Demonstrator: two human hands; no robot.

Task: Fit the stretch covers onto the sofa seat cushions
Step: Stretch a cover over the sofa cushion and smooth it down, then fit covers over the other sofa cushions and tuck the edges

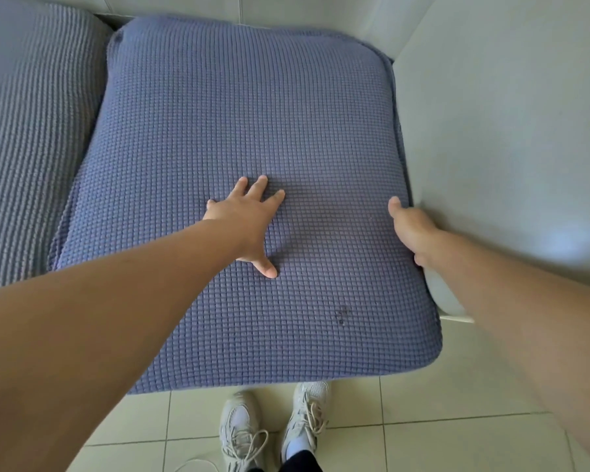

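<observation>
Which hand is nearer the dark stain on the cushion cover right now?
Right, narrowly. The right hand grips the cushion edge by the armrest, above and right of the stain. The left hand presses flat mid-cushion, farther up and left.

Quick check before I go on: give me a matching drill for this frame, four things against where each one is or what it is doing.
Things:
1. left hand
2. right hand
3. second cushion
4. shoes

States:
A. on the tiled floor, in front of the sofa
B. fingers tucked between cushion edge and sofa arm
C. pressed flat, fingers spread, on the covered cushion
D. lies left of the cushion being worked on

Pairs: 1-C, 2-B, 3-D, 4-A
</observation>
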